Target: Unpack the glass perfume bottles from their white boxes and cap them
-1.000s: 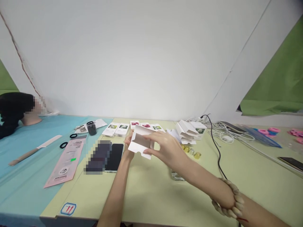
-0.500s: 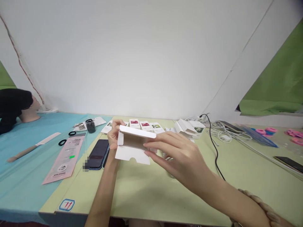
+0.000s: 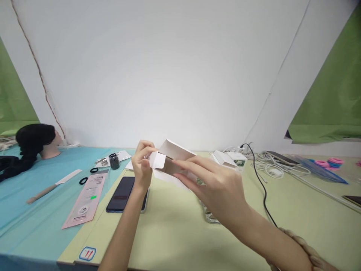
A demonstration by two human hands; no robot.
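Above the table, an open white cardboard box (image 3: 177, 150) is held up with its mouth toward me. The upper flap stands raised and a small side flap sticks out at the left. My left hand (image 3: 143, 163) grips the box's left side, thumb in front and fingers behind. At the right edge of the mouth, my right hand (image 3: 221, 184) pinches the box with its fingertips. A clear glass-like object (image 3: 212, 218) is partly hidden under my right hand. Behind my hands, other white boxes (image 3: 224, 159) stand near the wall.
Left of my arm lies a dark phone (image 3: 120, 195). A pink packet (image 3: 86, 199), a knife (image 3: 53, 186), a dark jar (image 3: 114, 162) and a mannequin head (image 3: 42, 139) are on the blue cloth (image 3: 34, 233). At right are a black cable (image 3: 265, 192) and white cords (image 3: 275, 172).
The box has tilted, and its top flap has swung up from lying closed over the mouth. Both hands stay on the box. The view has shifted slightly, bringing more of the left side into sight.
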